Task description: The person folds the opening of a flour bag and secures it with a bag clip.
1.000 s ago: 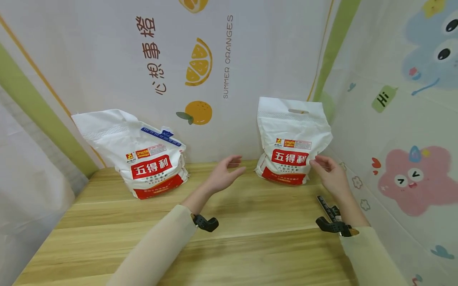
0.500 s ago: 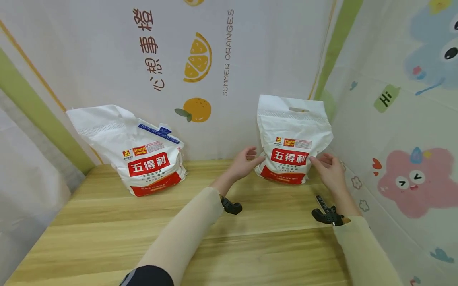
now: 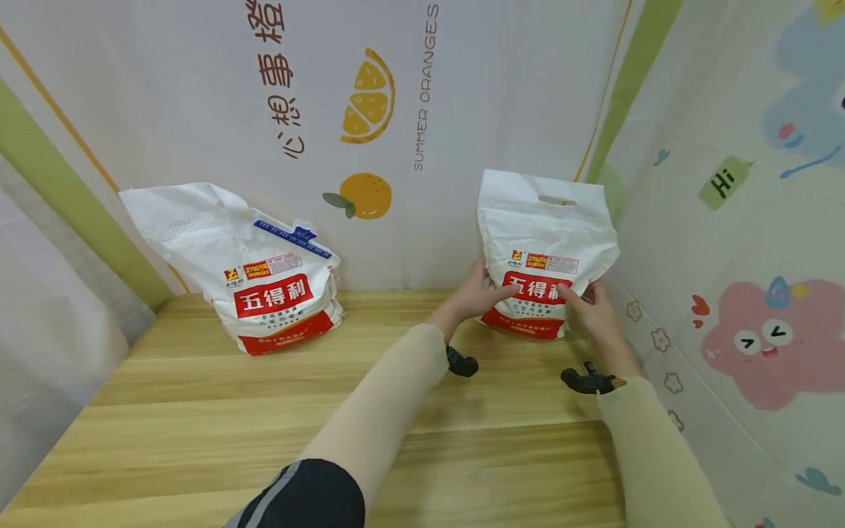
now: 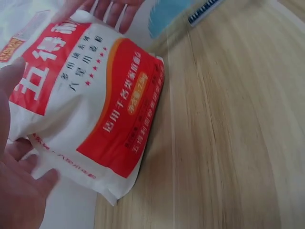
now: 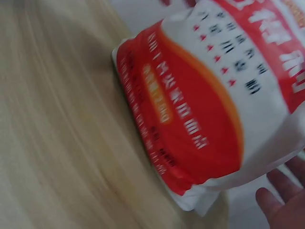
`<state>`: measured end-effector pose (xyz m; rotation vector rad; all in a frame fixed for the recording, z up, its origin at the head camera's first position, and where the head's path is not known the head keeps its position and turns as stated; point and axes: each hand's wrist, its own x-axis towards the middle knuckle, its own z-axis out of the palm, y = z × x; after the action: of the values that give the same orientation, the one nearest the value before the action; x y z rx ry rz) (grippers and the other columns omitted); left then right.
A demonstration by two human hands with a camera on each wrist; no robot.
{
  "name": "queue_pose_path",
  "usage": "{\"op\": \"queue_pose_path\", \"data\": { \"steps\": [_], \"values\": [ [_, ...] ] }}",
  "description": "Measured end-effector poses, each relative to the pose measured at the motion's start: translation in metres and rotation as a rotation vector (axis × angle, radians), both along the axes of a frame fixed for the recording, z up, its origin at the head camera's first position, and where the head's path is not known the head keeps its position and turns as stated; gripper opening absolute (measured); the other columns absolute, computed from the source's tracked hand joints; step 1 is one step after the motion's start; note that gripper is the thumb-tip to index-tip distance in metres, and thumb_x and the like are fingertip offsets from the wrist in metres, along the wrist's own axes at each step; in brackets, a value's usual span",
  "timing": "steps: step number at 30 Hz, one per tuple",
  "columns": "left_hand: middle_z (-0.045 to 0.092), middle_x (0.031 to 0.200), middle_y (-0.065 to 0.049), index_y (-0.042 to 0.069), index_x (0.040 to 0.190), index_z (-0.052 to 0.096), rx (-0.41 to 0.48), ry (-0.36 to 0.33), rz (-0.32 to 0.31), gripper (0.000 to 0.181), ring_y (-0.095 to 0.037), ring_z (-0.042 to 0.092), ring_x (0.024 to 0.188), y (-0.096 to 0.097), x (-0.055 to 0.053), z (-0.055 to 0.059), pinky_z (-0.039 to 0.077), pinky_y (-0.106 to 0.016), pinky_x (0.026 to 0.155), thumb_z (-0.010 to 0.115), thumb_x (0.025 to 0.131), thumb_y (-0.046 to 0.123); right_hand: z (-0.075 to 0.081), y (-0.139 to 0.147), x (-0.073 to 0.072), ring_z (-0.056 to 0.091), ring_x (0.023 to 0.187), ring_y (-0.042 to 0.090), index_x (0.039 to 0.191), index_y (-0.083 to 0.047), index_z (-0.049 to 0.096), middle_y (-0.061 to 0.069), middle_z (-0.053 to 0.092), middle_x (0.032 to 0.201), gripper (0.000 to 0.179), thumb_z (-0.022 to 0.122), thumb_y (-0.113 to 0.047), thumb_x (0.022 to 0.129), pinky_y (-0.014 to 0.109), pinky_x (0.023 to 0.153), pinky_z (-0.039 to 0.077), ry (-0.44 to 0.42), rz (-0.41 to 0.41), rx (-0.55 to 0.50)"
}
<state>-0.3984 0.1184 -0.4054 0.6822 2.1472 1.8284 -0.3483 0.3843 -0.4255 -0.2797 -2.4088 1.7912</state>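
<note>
A white flour bag with red labels (image 3: 528, 242) stands upright at the back right of the table. My left hand (image 3: 477, 293) is at its left side, thumb across the front and fingers beside it. In the left wrist view, that hand's fingers (image 4: 28, 164) lie spread by the bag's side. At the opposite side is my right hand (image 3: 594, 312), its thumb on the front near the red label. The right wrist view shows its spread fingers (image 5: 281, 193) close beneath the bag. Contact of the far fingers is partly hidden.
A second flour bag (image 3: 264, 293) leans at the back left, its top folded, with a blue clip (image 3: 293, 238) on it. A dark clip (image 4: 205, 12) lies on the wooden table (image 3: 264, 411) near my right wrist. Printed curtains hang behind and at the right.
My left hand has moved right from between the bags to the right bag's side. My right hand has shifted slightly left, its thumb over the bag's front. The bags stay in place.
</note>
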Motion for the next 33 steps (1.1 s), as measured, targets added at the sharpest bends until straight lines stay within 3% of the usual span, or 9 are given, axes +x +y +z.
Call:
{"op": "queue_pose_path", "data": {
  "steps": [4,8,11,16,20,26,33],
  "values": [
    [0.039,0.173,-0.017,0.017,0.173,0.011,0.006,-0.019,0.017,0.097,-0.037,0.038,0.163,0.002,-0.001,0.001,0.04,-0.057,0.129,0.077,0.104,0.027,-0.009,-0.002,-0.006,0.036,0.163,0.036,0.175,-0.021,0.026,0.015,0.037,0.177,0.097,0.071,-0.065,0.1,0.058,0.133,0.031,0.008,0.018,-0.036],
    [0.037,0.175,-0.017,0.014,0.171,0.019,-0.022,-0.072,0.082,0.091,-0.036,0.035,0.165,0.005,0.002,0.0,0.039,-0.057,0.13,0.078,0.104,0.032,-0.013,-0.005,-0.007,0.048,0.155,0.033,0.172,-0.021,0.035,0.014,0.047,0.17,0.094,0.073,-0.066,0.098,0.049,0.125,0.045,0.032,-0.016,-0.003],
    [0.049,0.166,-0.016,0.012,0.165,0.031,-0.023,-0.067,0.153,0.082,-0.034,0.048,0.157,0.012,0.004,-0.001,0.045,-0.055,0.126,0.081,0.102,0.03,-0.015,-0.006,-0.006,0.054,0.147,0.03,0.169,-0.018,0.04,0.015,0.053,0.165,0.091,0.074,-0.064,0.098,0.037,0.112,0.052,0.045,-0.052,0.035],
    [0.062,0.149,-0.013,0.011,0.156,0.042,-0.045,-0.038,0.264,0.068,-0.031,0.064,0.138,0.023,0.005,-0.002,0.054,-0.05,0.117,0.081,0.102,0.025,-0.017,-0.008,-0.004,0.06,0.138,0.028,0.165,-0.015,0.046,0.016,0.057,0.161,0.086,0.074,-0.063,0.099,0.025,0.097,0.052,0.049,-0.088,0.078],
    [0.063,0.145,-0.015,0.008,0.153,0.045,-0.049,-0.033,0.318,0.063,-0.032,0.066,0.134,0.024,0.008,-0.001,0.056,-0.049,0.114,0.08,0.103,0.022,-0.016,-0.01,-0.003,0.06,0.137,0.03,0.163,-0.013,0.049,0.017,0.059,0.159,0.086,0.073,-0.065,0.098,0.027,0.096,0.052,0.038,-0.092,0.102],
    [0.066,0.144,-0.013,0.01,0.151,0.049,-0.06,-0.042,0.333,0.062,-0.03,0.066,0.134,0.018,0.009,-0.003,0.057,-0.048,0.114,0.082,0.101,0.023,-0.012,-0.011,0.0,0.058,0.141,0.034,0.162,-0.01,0.051,0.019,0.059,0.159,0.088,0.071,-0.068,0.099,0.031,0.097,0.052,0.016,-0.08,0.155],
    [0.068,0.143,-0.011,0.011,0.149,0.052,-0.062,-0.039,0.326,0.062,-0.029,0.068,0.133,0.013,0.01,-0.006,0.058,-0.049,0.112,0.085,0.099,0.025,-0.011,-0.01,0.005,0.053,0.149,0.039,0.166,-0.011,0.045,0.019,0.054,0.165,0.094,0.069,-0.072,0.098,0.054,0.118,0.049,-0.012,-0.051,0.156]
  ]
}}
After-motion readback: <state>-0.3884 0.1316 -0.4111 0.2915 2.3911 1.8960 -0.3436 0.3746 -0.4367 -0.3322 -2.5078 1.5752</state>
